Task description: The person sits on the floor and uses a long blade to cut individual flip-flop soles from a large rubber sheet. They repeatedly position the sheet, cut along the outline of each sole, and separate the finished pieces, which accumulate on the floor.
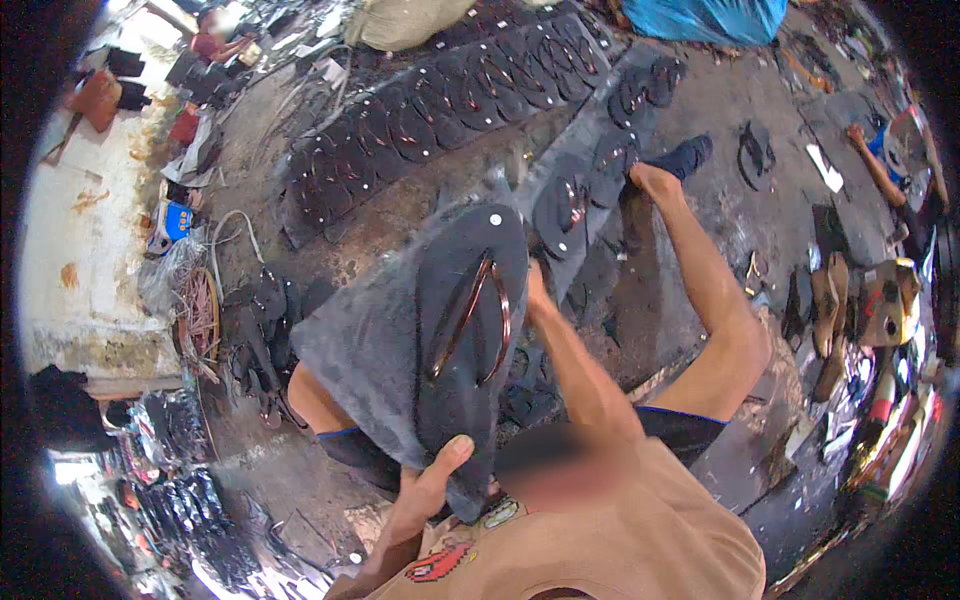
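A large black flip-flop (447,270) with shiny brown straps and a white dot near its toe lies tilted over a grey sheet (350,325) across my lap. My left hand (438,482) is closed on the heel end of the flip-flop, thumb pressed on top and fingers out of sight beneath. At the flip-flop's far right edge is my right hand (537,287), mostly covered by the sole, so its fingers do not show. Just past it, another flip-flop (562,222) with brown straps rests on a grey strip.
Beyond my lap, many dark flip-flops (420,115) stand packed along a long board. A loose flip-flop (756,157) lies on the floor at the right, near my foot. Shoe forms (828,300) are piled farther right. A blue bag (705,15) and a pale sack (410,20) sit at the back.
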Demonstrator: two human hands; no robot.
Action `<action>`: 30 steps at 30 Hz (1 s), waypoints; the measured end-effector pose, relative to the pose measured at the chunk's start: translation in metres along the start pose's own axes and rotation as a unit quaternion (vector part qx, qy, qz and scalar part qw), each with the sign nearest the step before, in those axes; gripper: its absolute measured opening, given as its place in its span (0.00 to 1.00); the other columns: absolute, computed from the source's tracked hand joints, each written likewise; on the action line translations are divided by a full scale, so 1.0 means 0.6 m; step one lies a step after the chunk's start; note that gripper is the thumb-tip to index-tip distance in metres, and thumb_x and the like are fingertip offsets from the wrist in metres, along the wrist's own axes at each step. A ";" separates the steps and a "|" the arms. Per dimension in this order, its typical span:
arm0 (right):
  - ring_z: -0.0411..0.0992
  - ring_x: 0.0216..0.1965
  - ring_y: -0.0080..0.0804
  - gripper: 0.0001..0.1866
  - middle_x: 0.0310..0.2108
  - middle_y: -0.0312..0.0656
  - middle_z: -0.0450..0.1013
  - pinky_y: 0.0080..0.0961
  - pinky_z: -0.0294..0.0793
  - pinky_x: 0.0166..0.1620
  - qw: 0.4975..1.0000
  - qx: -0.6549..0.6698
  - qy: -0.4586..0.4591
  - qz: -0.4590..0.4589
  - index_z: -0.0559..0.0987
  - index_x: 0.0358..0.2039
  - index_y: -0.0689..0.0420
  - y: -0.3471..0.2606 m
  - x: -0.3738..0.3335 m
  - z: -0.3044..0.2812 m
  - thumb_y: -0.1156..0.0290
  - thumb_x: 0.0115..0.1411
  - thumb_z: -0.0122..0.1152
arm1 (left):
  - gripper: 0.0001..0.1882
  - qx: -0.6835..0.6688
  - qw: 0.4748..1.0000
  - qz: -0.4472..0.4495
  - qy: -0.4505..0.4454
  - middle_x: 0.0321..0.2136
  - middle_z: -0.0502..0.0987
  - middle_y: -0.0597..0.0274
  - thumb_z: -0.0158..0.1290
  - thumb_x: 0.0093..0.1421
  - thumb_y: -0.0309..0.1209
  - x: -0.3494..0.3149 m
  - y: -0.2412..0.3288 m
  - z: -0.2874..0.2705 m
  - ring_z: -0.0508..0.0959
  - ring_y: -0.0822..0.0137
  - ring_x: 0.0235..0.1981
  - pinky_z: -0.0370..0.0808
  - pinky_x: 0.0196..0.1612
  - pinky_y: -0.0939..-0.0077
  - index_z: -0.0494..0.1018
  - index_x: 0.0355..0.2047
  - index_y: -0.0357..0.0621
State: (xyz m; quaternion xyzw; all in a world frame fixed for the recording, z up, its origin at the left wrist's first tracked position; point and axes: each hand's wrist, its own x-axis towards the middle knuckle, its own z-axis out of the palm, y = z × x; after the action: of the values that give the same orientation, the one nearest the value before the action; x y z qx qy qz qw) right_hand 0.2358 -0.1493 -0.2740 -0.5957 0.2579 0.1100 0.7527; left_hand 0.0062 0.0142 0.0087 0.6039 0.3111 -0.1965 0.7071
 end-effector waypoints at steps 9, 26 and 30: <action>0.78 0.37 0.26 0.36 0.39 0.38 0.80 0.31 0.80 0.44 0.978 0.139 -0.135 -0.077 0.79 0.54 0.59 -0.310 -0.343 0.010 0.35 0.67 0.58 | 0.31 0.167 0.977 0.111 -0.072 0.53 0.78 0.49 0.64 0.65 0.35 -0.055 -0.011 -0.079 0.81 0.61 0.48 0.82 0.50 0.63 0.67 0.64 0.38; 0.63 0.26 0.11 0.15 0.23 0.22 0.70 0.18 0.61 0.29 0.939 0.045 -0.050 -0.337 0.85 0.39 0.66 -0.293 -0.497 0.083 0.64 0.65 0.74 | 0.38 -0.144 0.958 0.245 -0.038 0.54 0.75 0.55 0.68 0.53 0.25 -0.057 0.134 -0.097 0.78 0.60 0.55 0.77 0.58 0.60 0.65 0.63 0.45; 0.60 0.25 0.09 0.15 0.22 0.20 0.68 0.17 0.58 0.28 0.923 0.012 -0.041 -0.382 0.84 0.40 0.66 -0.289 -0.550 0.103 0.66 0.65 0.75 | 0.40 -0.024 0.973 0.208 -0.091 0.52 0.75 0.59 0.73 0.53 0.27 -0.043 0.133 -0.125 0.76 0.62 0.56 0.74 0.61 0.62 0.63 0.62 0.45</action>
State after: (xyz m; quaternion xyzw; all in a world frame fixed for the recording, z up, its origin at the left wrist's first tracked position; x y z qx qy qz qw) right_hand 0.0555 -0.0898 0.0530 -0.6347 -0.0194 -0.1649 0.7547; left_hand 0.0242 0.1002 0.0787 0.6178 0.1173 -0.0915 0.7721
